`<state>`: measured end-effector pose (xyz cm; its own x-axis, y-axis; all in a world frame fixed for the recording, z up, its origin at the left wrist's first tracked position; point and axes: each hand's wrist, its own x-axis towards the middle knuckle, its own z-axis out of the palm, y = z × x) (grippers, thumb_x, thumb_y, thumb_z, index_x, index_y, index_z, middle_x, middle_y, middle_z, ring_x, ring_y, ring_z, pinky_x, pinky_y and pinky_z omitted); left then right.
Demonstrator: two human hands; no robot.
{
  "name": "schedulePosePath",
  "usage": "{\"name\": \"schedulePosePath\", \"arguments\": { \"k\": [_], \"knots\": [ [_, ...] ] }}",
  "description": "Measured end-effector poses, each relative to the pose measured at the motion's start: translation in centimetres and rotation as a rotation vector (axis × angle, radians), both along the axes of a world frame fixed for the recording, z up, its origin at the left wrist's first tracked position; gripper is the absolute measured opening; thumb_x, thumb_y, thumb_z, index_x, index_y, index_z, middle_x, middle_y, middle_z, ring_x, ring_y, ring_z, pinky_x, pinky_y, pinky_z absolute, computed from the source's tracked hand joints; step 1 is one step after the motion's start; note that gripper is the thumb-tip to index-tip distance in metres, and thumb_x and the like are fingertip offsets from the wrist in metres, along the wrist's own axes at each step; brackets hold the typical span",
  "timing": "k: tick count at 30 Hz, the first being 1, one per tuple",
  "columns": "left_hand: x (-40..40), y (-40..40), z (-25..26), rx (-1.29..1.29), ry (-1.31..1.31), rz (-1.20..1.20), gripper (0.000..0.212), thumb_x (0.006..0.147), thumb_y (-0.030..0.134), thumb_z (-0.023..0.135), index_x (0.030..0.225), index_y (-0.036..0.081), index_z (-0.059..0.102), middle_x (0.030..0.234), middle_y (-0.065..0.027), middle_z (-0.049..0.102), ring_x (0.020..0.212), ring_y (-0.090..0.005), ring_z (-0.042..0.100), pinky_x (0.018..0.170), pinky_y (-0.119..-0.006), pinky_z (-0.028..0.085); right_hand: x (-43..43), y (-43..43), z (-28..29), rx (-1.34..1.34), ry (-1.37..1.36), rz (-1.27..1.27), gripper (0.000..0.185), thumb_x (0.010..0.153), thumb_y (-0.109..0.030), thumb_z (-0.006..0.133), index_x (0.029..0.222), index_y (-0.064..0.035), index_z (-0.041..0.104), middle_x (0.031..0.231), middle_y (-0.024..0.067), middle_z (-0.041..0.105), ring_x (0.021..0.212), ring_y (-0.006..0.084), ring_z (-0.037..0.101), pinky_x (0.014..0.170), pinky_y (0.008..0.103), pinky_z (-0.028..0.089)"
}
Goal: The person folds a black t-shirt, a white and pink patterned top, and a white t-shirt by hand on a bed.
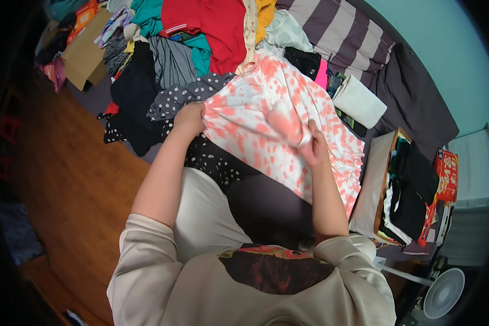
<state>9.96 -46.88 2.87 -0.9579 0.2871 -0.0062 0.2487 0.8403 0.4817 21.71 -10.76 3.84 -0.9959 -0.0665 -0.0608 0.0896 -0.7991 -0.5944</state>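
A white garment with coral-pink blotches (265, 110) is spread across the bed before me. At its left end my left hand (189, 119) grips the bunched cloth, and folds fan out from the fist. My right hand (316, 148) holds a pinch of the same garment nearer its right side; the cloth beside those fingers is blurred. The ruffled hem reaches right, close to a fabric storage box (371, 179). Black cloth with white dots (212, 159) lies beneath the garment, next to my left hand. A grey polka-dot piece (179, 95) is just beyond that hand.
Heaped clothes include a red garment (212, 28) and a black one (134, 89). Folded black clothes (415, 183) fill the storage box. A folded white cloth (359, 102) lies near a striped pillow (346, 32). A cardboard box (83, 53) stands far left, a white fan (444, 293) lower right.
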Motion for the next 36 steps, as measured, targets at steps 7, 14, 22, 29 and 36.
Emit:
{"name": "schedulePosePath", "arguments": {
  "k": [7,14,22,29,36],
  "knots": [
    [0.5,0.7,1.3,-0.010,0.048,-0.025,0.039,0.057,0.006,0.081,0.077,0.005,0.047,0.091,-0.0150,0.064,0.090,-0.0389,0.062,0.072,-0.045,0.049,3.9,2.1,-4.9,0.624,-0.469,-0.233,0.006,0.094,-0.010,0.053,0.100,-0.0090,0.056,0.074,-0.0018,0.053,0.068,0.0104,0.053,0.063,0.0263,0.047],
    [0.6,0.2,1.6,-0.053,0.047,-0.020,0.029,0.061,0.007,0.077,0.076,0.007,0.053,0.092,-0.0138,0.065,0.090,-0.0371,0.064,0.073,-0.046,0.050,4.7,-5.9,-0.5,1.681,-0.082,-0.104,0.041,0.086,-0.039,0.071,0.111,-0.0086,0.061,0.085,0.0072,0.065,0.074,0.0222,0.063,0.072,0.0342,0.051],
    [0.3,0.7,1.6,-0.075,-0.007,-0.024,0.029,0.061,0.008,0.078,0.079,0.009,0.054,0.094,-0.0127,0.067,0.092,-0.0354,0.065,0.074,-0.045,0.051,5.9,-0.2,-2.2,1.466,-0.142,-0.181,0.034,0.080,-0.028,0.082,0.094,-0.0030,0.065,0.075,-0.0004,0.058,0.071,0.0113,0.054,0.065,0.0296,0.047],
    [0.6,1.0,1.4,-0.080,-0.014,-0.006,0.033,0.062,0.009,0.080,0.083,0.010,0.054,0.098,-0.0109,0.066,0.096,-0.0341,0.064,0.076,-0.044,0.051,9.4,6.1,-3.1,1.249,-0.415,-0.341,0.029,0.088,-0.032,0.075,0.097,-0.0055,0.067,0.070,-0.0034,0.054,0.059,0.0065,0.046,0.053,0.0255,0.040],
    [1.2,0.6,1.6,-0.054,0.046,0.019,0.039,0.065,0.006,0.079,0.094,0.010,0.053,0.107,-0.0098,0.065,0.099,-0.0337,0.064,0.079,-0.044,0.051,9.1,4.3,-3.4,0.827,-0.591,-0.436,0.044,0.098,-0.039,0.062,0.125,-0.0063,0.052,0.077,-0.0015,0.057,0.060,0.0069,0.046,0.051,0.0254,0.037]
  ]
}}
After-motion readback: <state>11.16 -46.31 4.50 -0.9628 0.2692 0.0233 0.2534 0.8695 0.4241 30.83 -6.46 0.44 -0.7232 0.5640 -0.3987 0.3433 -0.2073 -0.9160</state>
